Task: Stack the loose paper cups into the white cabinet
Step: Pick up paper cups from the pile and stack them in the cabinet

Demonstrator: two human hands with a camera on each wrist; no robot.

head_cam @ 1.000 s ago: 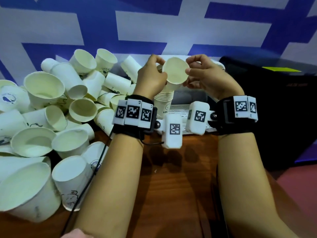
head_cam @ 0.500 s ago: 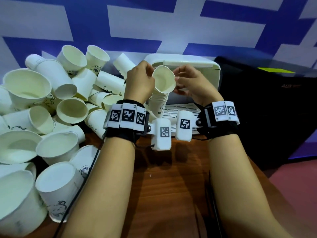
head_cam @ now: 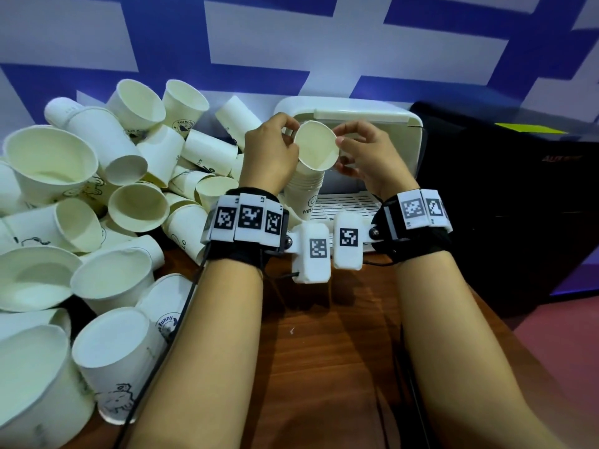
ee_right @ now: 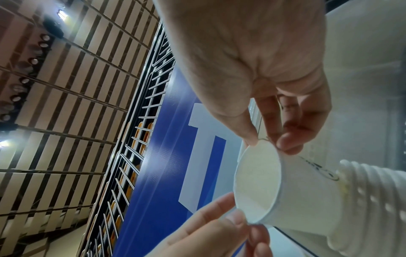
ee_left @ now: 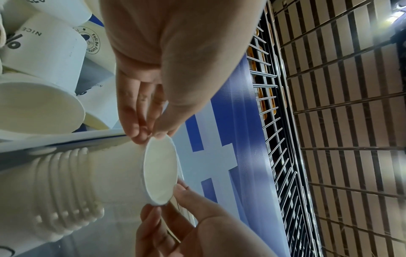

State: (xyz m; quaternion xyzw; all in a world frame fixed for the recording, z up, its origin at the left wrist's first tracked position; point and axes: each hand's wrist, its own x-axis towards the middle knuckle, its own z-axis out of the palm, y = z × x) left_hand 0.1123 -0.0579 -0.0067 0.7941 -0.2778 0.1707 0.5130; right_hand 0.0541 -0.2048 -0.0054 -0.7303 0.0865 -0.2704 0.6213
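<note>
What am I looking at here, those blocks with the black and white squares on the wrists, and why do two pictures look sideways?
No robot here: a person works with bare hands. The blocks are wrist-worn cameras with printed markers. One picture comes from a head camera looking down; the two sideways ones look along each hand from the wrists. On the wooden table lies a pile of loose paper cups, with an open white cabinet behind. The left hand and right hand each pinch the rim of the top cup, which sits in a stack of nested cups at the cabinet's opening.
</note>
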